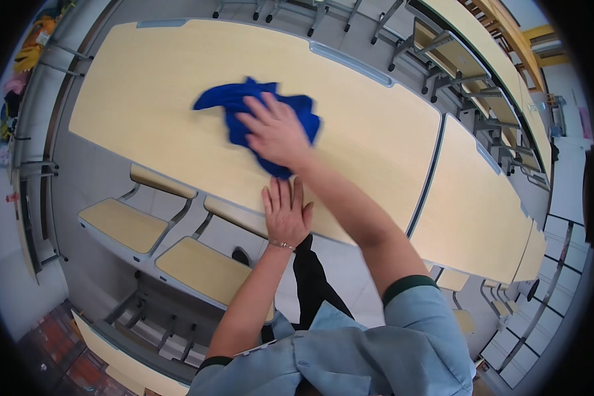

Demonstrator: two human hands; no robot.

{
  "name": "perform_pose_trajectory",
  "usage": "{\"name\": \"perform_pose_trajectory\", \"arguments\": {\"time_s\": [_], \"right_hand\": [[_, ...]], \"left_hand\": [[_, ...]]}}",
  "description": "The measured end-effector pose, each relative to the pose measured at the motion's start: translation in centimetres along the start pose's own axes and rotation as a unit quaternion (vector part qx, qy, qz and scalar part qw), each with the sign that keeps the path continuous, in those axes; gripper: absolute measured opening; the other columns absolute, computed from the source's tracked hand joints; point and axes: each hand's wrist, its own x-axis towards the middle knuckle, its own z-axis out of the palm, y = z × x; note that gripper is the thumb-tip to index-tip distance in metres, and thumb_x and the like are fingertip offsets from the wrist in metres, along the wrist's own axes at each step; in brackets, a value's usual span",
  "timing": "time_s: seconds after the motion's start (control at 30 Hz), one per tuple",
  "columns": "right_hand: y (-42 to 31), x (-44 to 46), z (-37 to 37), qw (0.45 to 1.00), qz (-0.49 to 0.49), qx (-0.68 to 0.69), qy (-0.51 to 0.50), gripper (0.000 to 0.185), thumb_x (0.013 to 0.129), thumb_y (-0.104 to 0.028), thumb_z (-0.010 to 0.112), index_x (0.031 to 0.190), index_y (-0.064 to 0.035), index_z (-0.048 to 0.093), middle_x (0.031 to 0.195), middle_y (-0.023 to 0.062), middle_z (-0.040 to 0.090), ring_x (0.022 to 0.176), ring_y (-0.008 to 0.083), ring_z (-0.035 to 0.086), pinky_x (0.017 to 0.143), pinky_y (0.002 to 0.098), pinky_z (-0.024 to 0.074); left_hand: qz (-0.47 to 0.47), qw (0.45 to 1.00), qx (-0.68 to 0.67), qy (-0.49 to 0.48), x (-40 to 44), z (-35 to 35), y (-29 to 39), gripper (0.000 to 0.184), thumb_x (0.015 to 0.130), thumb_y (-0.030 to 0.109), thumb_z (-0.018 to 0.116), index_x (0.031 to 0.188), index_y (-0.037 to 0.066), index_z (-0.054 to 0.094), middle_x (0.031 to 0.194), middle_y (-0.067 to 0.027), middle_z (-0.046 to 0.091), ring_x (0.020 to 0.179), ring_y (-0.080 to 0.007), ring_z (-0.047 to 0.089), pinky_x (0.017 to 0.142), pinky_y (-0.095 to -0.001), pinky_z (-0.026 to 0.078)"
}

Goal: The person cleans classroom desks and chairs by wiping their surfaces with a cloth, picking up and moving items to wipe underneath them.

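A crumpled blue cloth (244, 105) lies on the light wood table (152, 79). My right hand (275, 130) rests flat on top of the cloth with its fingers spread, pressing on its middle. Its outline is slightly blurred. Just below the cloth's lower tip, my left hand (287, 212) lies palm down at the table's near edge, fingers stretched out, holding nothing. A thin bracelet circles the left wrist.
Two chairs (122, 224) stand at the table's near side. Another table (475, 204) adjoins on the right. More desks and chairs line the far side, and a rack with colourful items is at the left wall.
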Motion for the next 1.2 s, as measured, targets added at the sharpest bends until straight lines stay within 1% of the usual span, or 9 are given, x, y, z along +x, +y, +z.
{"name": "perform_pose_trajectory", "arguments": {"time_s": [0.13,0.3,0.43,0.47,0.6,0.8,0.97,1.07,1.2], "right_hand": [[3.6,-11.0,-9.4,0.980,0.145,-0.129,0.033,0.053,0.080,-0.016,0.070,0.132,-0.0157,0.062,0.147,0.0128,0.052,0.137,0.0364,0.046,0.112,0.0505,0.0384],[1.6,-29.1,-14.0,0.843,0.390,-0.357,0.103,0.043,0.095,-0.024,0.058,0.135,-0.0106,0.061,0.147,0.0184,0.052,0.134,0.0462,0.047,0.113,0.0529,0.0380],[-3.7,-27.3,-9.5,0.748,0.415,-0.518,0.020,0.044,0.096,-0.031,0.057,0.134,-0.0078,0.062,0.142,0.0238,0.054,0.134,0.0449,0.047,0.108,0.0565,0.0404],[-5.9,-23.5,-7.1,0.726,0.499,-0.461,0.107,0.047,0.095,-0.035,0.059,0.133,-0.0068,0.062,0.141,0.0249,0.054,0.135,0.0432,0.047,0.107,0.0576,0.0408],[-12.9,-8.4,3.7,0.872,0.343,-0.341,0.077,0.057,0.092,-0.035,0.059,0.139,-0.0028,0.055,0.154,0.0212,0.043,0.146,0.0411,0.032,0.119,0.0591,0.0214],[-24.2,9.6,16.2,0.983,0.157,-0.099,-0.016,0.056,0.096,-0.036,0.058,0.146,-0.0140,0.051,0.162,0.0120,0.032,0.148,0.0453,0.025,0.118,0.0587,0.0263],[-21.3,7.2,12.0,0.998,0.056,-0.042,-0.007,0.048,0.092,-0.028,0.062,0.138,-0.0173,0.057,0.157,0.0106,0.042,0.145,0.0395,0.035,0.114,0.0540,0.0335],[-16.3,1.7,6.1,0.985,0.137,-0.095,0.046,0.052,0.081,-0.015,0.064,0.132,-0.0163,0.060,0.150,0.0110,0.049,0.139,0.0365,0.044,0.111,0.0519,0.0369],[-5.9,-7.9,-2.1,0.913,0.296,-0.267,0.084,0.049,0.084,-0.013,0.062,0.133,-0.0084,0.059,0.148,0.0173,0.050,0.135,0.0396,0.048,0.111,0.0523,0.0392]], "left_hand": [[0.015,0.997,-0.078,0.015,0.0,-1.1,-0.4,0.063,0.095,0.034,0.060,0.147,0.001,0.046,0.158,-0.0276,0.031,0.149,-0.0449,0.025,0.121,-0.0587,0.019],[0.068,0.983,-0.162,-0.045,-0.5,-3.9,-4.7,0.059,0.092,0.029,0.063,0.141,-0.001,0.050,0.155,-0.0261,0.036,0.147,-0.0396,0.032,0.121,-0.0511,0.025],[0.040,0.980,-0.182,-0.076,-1.5,-8.4,-10.6,0.054,0.095,0.030,0.062,0.135,-0.004,0.053,0.148,-0.0257,0.046,0.140,-0.0396,0.041,0.117,-0.0493,0.033],[0.018,0.980,-0.182,-0.074,-1.8,-9.9,-12.2,0.052,0.095,0.030,0.062,0.134,-0.004,0.054,0.145,-0.0256,0.049,0.138,-0.0395,0.044,0.115,-0.0487,0.035],[-0.010,0.982,-0.187,0.011,-2.2,-15.9,-19.7,0.049,0.097,0.031,0.062,0.128,-0.006,0.058,0.136,-0.0253,0.057,0.128,-0.0403,0.053,0.109,-0.0459,0.043],[-0.037,0.988,-0.136,0.060,-1.4,-19.9,-27.8,0.048,0.098,0.032,0.062,0.127,-0.005,0.060,0.130,-0.0244,0.060,0.121,-0.0402,0.057,0.102,-0.0453,0.048],[-0.054,0.997,-0.056,0.011,0.3,-19.8,-31.3,0.048,0.097,0.029,0.062,0.131,-0.005,0.056,0.137,-0.0261,0.054,0.126,-0.0419,0.051,0.106,-0.0482,0.043],[-0.071,0.997,-0.042,-0.005,2.0,-19.6,-33.6,0.049,0.097,0.029,0.061,0.133,-0.004,0.054,0.139,-0.0257,0.052,0.129,-0.0417,0.049,0.109,-0.0477,0.042],[-0.055,0.998,0.001,-0.014,5.2,-18.3,-37.0,0.051,0.097,0.028,0.061,0.137,-0.002,0.054,0.145,-0.0248,0.048,0.136,-0.0411,0.044,0.113,-0.0477,0.037]]}}
